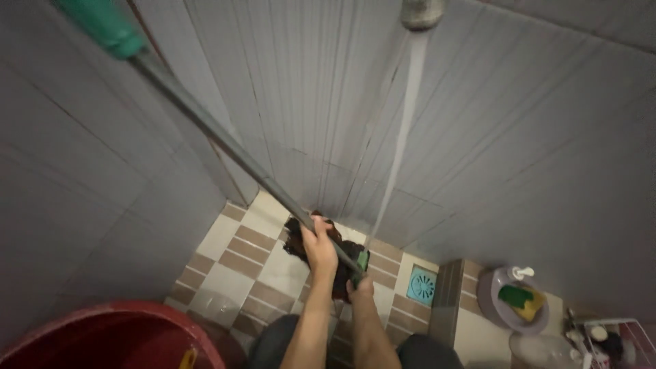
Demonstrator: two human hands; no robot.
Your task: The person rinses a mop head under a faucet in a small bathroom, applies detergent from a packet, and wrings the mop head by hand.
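Left hand (320,247) clamped round mop handle (225,147) low on the shaft | right hand (360,287) at the green collar, fingers probably closed, partly hidden | handle runs up-left from both hands | dark mop head (301,242) on checkered floor (232,263), just beyond the hands, beside the water stream (403,123).

Quick headcount from where I'm standing: two hands, the left hand (318,246) and right hand (360,287), both on one mop (225,147). One tap (421,12) up top with one stream of water (403,130). One red bucket (109,335) near left. One floor drain (421,285). One round dish (493,304) on the right with one green-and-yellow sponge (521,299).
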